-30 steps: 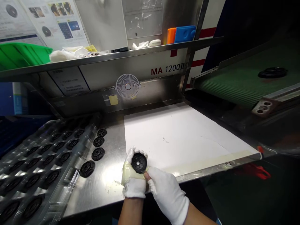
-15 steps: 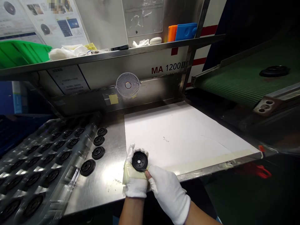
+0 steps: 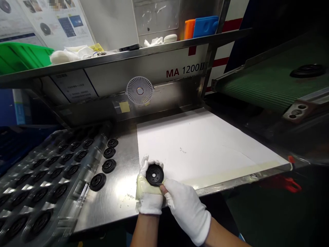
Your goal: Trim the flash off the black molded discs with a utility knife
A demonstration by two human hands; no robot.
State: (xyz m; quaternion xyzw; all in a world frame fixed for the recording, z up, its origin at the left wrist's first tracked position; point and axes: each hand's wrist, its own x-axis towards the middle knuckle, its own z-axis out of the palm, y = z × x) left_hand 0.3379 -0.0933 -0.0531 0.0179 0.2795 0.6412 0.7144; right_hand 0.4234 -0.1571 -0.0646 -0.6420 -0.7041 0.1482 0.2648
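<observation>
My left hand (image 3: 149,193), in a white glove with a translucent yellowish wrap, cradles a black ribbed rubber disc (image 3: 155,174) with a central hole. My right hand (image 3: 186,209), also gloved, pinches a small pointed tool (image 3: 160,184) whose thin dark tip touches the disc's lower rim. Most of the tool is hidden by my fingers. Both hands are over the front edge of a steel table (image 3: 115,202), beside a white paper sheet (image 3: 200,147). Several matching discs (image 3: 109,166) stand in a row left of my hands.
A clear plastic tray (image 3: 51,178) holding several black discs lies at left. A green belt conveyor (image 3: 269,85) carries one disc at right. Above the table are a steel shelf (image 3: 128,56) with a green bin (image 3: 23,58) and a small white fan (image 3: 139,90).
The whole view has shifted slightly as my head moves. My hands stay on the disc, which has turned little if at all.
</observation>
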